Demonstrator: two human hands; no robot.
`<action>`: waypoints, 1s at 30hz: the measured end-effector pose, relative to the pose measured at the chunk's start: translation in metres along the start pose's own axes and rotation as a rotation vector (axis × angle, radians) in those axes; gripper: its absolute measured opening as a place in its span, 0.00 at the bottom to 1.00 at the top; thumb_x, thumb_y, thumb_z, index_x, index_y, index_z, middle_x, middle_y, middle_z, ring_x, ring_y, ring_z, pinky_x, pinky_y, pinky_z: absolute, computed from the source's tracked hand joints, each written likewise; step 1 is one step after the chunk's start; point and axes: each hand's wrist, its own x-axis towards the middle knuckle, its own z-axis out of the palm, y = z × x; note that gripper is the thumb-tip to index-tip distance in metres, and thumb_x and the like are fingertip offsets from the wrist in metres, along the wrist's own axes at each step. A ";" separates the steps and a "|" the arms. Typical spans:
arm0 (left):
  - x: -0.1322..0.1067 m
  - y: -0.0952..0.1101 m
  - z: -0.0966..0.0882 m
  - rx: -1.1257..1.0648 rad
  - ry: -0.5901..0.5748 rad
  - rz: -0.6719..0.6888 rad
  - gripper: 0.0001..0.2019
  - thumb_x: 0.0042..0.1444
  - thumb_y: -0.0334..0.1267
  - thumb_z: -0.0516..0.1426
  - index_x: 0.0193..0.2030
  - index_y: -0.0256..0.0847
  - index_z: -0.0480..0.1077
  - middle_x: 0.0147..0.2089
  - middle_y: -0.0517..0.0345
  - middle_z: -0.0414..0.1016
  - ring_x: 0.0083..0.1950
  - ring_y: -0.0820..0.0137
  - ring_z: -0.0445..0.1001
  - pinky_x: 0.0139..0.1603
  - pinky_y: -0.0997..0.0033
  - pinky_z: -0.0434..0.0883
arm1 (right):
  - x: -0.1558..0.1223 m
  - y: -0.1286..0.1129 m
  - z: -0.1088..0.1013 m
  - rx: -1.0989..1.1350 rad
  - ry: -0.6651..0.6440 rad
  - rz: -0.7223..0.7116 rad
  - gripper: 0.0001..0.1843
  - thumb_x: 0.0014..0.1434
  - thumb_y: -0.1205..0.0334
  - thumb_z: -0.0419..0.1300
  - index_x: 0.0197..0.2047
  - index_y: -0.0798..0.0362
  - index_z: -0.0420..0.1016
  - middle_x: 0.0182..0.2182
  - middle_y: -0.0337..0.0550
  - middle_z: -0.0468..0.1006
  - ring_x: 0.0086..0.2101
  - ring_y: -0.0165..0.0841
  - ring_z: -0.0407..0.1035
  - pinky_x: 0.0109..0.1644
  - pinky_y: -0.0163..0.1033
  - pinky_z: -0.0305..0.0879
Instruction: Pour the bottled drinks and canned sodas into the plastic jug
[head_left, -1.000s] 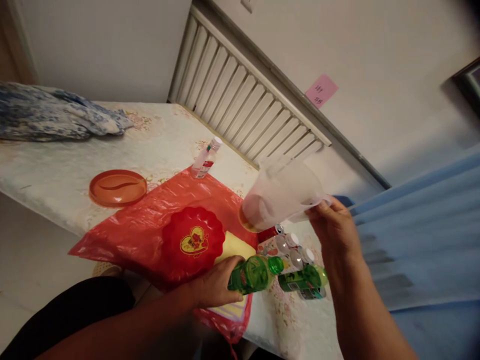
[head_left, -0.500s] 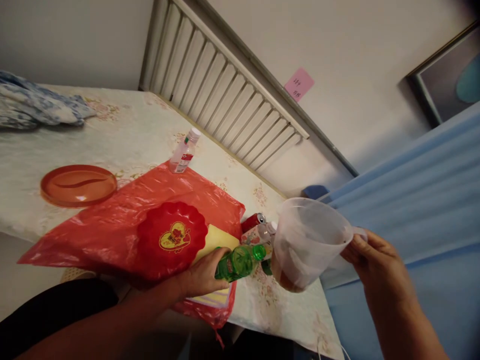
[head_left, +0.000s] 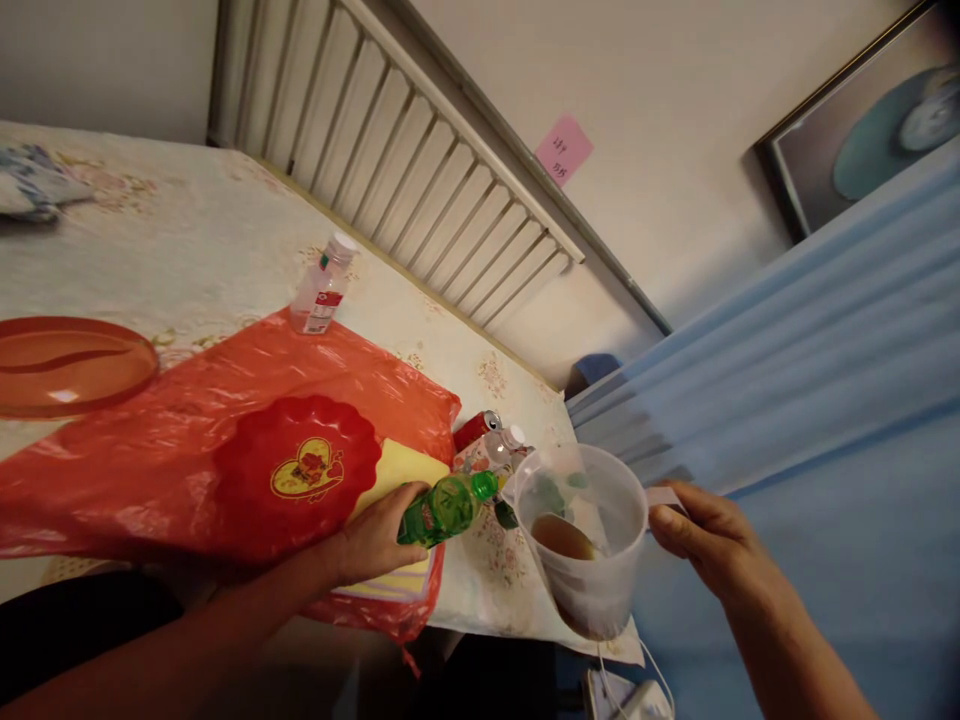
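Note:
My left hand (head_left: 371, 540) is wrapped round a green plastic bottle (head_left: 442, 507) with a green cap, tilted over the table's near edge. My right hand (head_left: 701, 535) grips the handle of a translucent plastic jug (head_left: 589, 560), held upright past the table corner with a little brown liquid in its bottom. The bottle's cap points toward the jug's rim, a small gap apart. Behind the jug lie a red can (head_left: 476, 430) and a clear capped bottle (head_left: 504, 447); more bottles are hidden by the jug.
A red scalloped plate with a heart (head_left: 296, 470) lies on a red plastic bag (head_left: 150, 430) over a yellow sheet. An orange dish (head_left: 64, 360) sits at the left, a small white-capped bottle (head_left: 322, 285) farther back. A radiator (head_left: 390, 170) and blue curtain (head_left: 787, 380) flank the table.
The jug has come down from tipped and raised to upright and low beside the table corner. My view has swung right. My left hand keeps its hold on the green bottle.

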 end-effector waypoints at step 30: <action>0.004 -0.017 0.013 0.026 0.035 0.039 0.34 0.44 0.35 0.60 0.61 0.42 0.58 0.61 0.48 0.68 0.61 0.58 0.68 0.63 0.58 0.65 | 0.023 -0.047 0.000 -0.386 -0.087 -0.065 0.23 0.58 0.39 0.57 0.29 0.53 0.70 0.21 0.34 0.56 0.23 0.28 0.51 0.24 0.34 0.49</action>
